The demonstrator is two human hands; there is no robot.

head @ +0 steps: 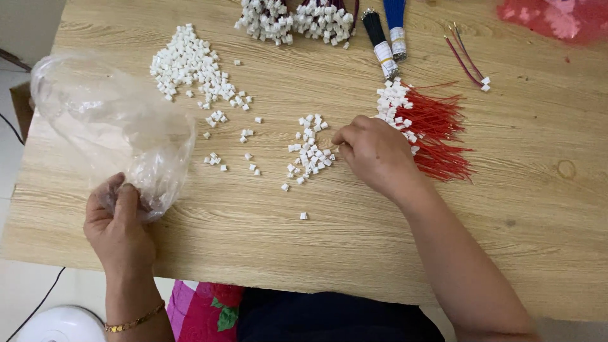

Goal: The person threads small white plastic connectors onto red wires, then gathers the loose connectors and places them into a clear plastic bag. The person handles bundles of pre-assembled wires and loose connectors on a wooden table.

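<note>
Head view: I see my left hand (117, 225) at the desk's (519, 209) near left edge, fingers closed on the gathered neck of a clear bag (107, 120) that lies toward the left edge. My right hand (373, 152) rests mid-desk, fingertips pinched narrow at a small pile of white plugs (310, 152); whether one is gripped I cannot tell. A bigger plug heap (190, 66) lies toward the far left. Red wires (437, 130) lie just beyond the right hand.
</note>
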